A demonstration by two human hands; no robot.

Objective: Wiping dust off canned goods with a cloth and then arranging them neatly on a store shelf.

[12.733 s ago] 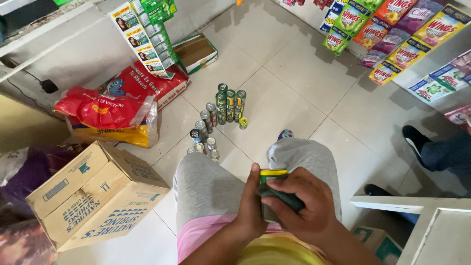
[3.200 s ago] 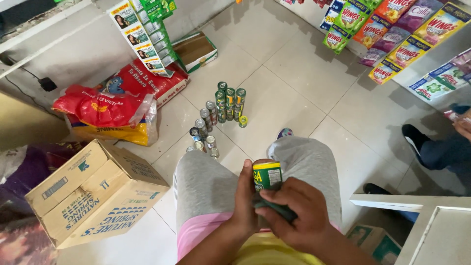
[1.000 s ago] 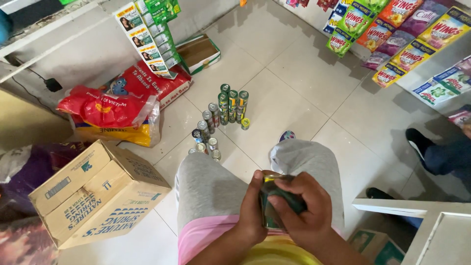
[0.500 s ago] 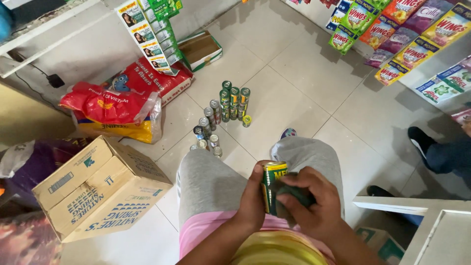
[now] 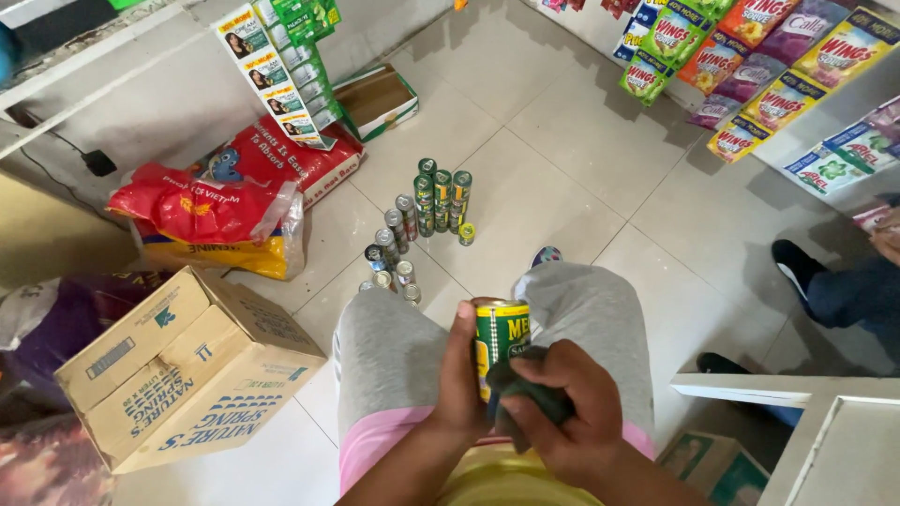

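Pale floor tiles fill this shop corner, seen from above the person's grey-trousered knees. At the centre, low in the frame, a green-and-yellow tin can stands upright above the lap, the left hand wrapped closed around its side from nine o'clock. The right hand presses a dark cloth against the can's lower side from four o'clock, fingers curled tight on the fabric.

Wiping well probably means turning the can with the left hand while the cloth stays pressed, and covering the rim too.

At twelve o'clock a cluster of cans stands on the tiles; at nine o'clock sits an open cardboard box, with red sacks beyond it at ten.

The can's far side and base are hidden by fingers and cloth, and whether its lid is clean is hard to make out. Another person's shoe at three o'clock is partly cut off.
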